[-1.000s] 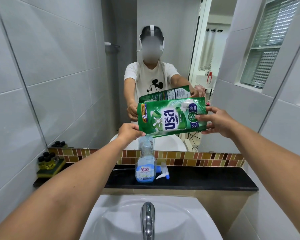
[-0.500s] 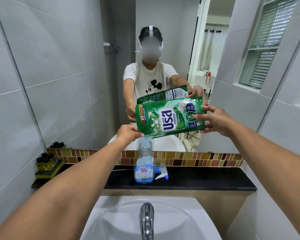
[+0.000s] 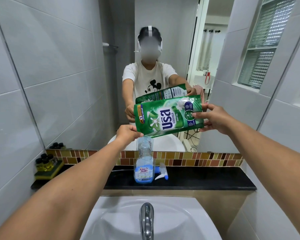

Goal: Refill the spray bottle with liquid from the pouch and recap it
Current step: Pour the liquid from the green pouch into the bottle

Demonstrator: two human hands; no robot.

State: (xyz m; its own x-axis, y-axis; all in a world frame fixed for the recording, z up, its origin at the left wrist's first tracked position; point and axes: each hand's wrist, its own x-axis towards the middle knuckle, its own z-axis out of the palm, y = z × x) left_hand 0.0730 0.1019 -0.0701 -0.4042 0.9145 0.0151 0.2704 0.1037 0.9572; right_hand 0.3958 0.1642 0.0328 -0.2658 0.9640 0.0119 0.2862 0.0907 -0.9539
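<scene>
Setting: black ledge (image 3: 197, 179) under mirror, centre frame.
Bottle (image 3: 143, 168): uncapped, upright; sprayer head (image 3: 161, 173) beside.
Pouch (image 3: 168, 116): gripped by left hand (image 3: 127, 134) and right hand (image 3: 215, 118), corner above neck.
Technique: tilt slowly, spout centred.

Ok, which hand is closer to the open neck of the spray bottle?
Left. The left hand pinches the pouch corner just above the spray bottle; the right hand holds the pouch's far end, higher and off to the right.
</scene>
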